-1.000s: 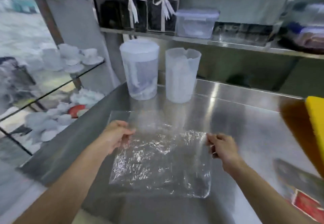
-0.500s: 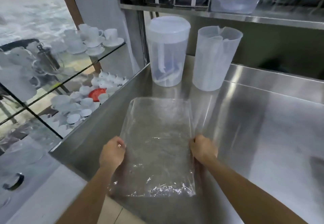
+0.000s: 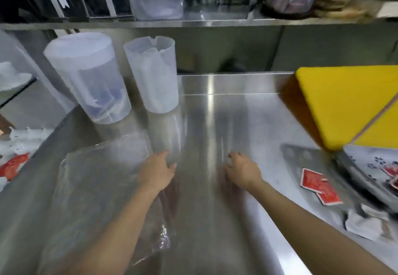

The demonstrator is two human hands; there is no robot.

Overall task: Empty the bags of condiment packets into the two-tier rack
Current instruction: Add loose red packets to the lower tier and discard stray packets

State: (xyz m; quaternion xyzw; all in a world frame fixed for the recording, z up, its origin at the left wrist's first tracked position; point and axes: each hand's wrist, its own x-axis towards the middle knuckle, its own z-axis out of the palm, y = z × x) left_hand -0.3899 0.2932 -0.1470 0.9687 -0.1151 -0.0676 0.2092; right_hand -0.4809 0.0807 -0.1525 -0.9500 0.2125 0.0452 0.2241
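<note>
An empty clear plastic bag (image 3: 97, 188) lies flat on the steel counter (image 3: 215, 113), left of centre. My left hand (image 3: 157, 171) hovers over or rests at the bag's right edge with its fingers spread, holding nothing. My right hand (image 3: 242, 170) is on the bare counter to the right of the bag, apart from it, fingers loosely bent and empty. Two red condiment packets (image 3: 318, 186) lie on the counter at the right. More red packets (image 3: 391, 171) sit in a blurred grey tray or rack (image 3: 353, 167) at the right edge.
Two translucent plastic jugs (image 3: 90, 76) (image 3: 155, 74) stand at the back left. A yellow board (image 3: 344, 102) leans at the back right. A steel shelf (image 3: 193, 23) with boxes runs overhead. Crumpled white wrapping (image 3: 364, 223) lies at the lower right.
Both hands have let go of the bag's sides and it now lies flat at the left. My right hand has moved right, off the bag. The view has swung right.
</note>
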